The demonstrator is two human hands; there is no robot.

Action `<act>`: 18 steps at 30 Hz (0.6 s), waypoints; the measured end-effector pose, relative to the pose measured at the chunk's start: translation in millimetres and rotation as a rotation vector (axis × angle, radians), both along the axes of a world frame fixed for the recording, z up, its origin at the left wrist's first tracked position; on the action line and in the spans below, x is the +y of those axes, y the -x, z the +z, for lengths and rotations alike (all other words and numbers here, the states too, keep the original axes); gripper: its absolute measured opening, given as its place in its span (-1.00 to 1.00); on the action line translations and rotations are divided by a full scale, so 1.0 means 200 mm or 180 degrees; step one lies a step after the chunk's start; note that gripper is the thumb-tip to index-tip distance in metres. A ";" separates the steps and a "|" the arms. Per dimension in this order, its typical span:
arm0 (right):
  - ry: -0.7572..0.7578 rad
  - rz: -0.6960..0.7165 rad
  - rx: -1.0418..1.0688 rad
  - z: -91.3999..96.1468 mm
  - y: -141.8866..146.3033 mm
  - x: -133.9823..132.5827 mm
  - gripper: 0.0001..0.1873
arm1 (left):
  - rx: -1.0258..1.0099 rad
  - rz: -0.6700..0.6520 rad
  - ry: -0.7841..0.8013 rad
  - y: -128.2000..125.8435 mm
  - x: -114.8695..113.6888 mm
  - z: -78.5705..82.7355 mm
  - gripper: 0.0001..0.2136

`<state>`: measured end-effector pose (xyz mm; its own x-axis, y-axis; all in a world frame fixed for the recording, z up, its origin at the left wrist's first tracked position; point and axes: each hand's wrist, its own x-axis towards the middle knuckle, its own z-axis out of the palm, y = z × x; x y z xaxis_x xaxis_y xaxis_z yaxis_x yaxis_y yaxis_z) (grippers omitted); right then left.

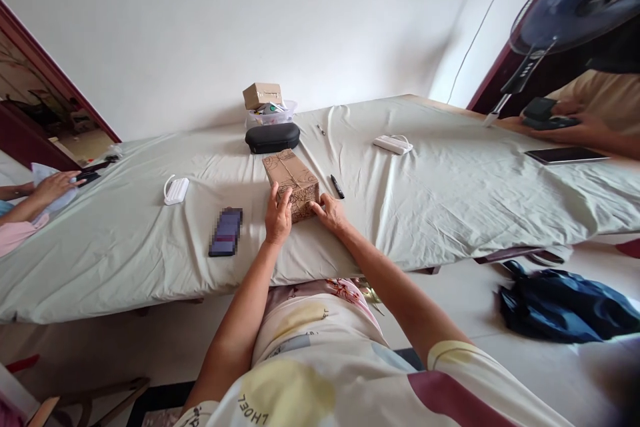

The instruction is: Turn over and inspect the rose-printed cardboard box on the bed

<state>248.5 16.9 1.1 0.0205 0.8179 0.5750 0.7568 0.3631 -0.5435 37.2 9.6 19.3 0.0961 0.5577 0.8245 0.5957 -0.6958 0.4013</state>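
Left grip (pixel 279 217) and right grip (pixel 331 213) hold the cardboard box (pixel 291 175) (black scrawls (pixel 302 196) unreadable).

Matt cardboard (fairly smooth) forms the patterned box (pixel 294 172).

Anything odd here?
Mildly: a small brown cardboard box perches atop a heaped translucent plastic basket, looking unsteady; a crumpled, shiny dark-blue bundle lies on the floor. No spill shows. The black-patterned brown cardboard box touched by left hand and right hand shows no obvious damage.
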 end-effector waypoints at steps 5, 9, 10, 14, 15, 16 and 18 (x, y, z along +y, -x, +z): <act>-0.0332 0.0016 0.0353 0.04 0.01 -0.02 -0.28 | 0.0065 -0.0064 0.0164 -0.04 -0.02 0.07 -0.62; -0.0952 -0.0014 0.0342 0.10 0.00 -0.06 -0.22 | 0.0134 -0.0017 0.0108 -0.04 -0.02 0.08 -0.63; -0.1034 -0.0012 0.0227 0.12 0.01 -0.07 -0.26 | 0.0132 -0.0015 0.0096 -0.04 -0.02 0.08 -0.62; -0.1037 0.0071 -0.0287 0.17 0.04 -0.09 -0.39 | 0.0099 -0.0075 0.0155 -0.04 -0.02 0.07 -0.60; -0.1010 0.0095 -0.0369 0.18 0.05 -0.10 -0.41 | 0.0108 -0.0093 0.0182 -0.03 -0.01 0.07 -0.60; -0.0996 0.0119 -0.0424 0.18 0.06 -0.10 -0.43 | 0.0127 -0.0102 0.0201 -0.03 -0.01 0.07 -0.61; -0.1023 0.0152 -0.0458 0.18 0.07 -0.10 -0.48 | 0.0175 -0.0094 0.0210 -0.02 -0.01 0.08 -0.62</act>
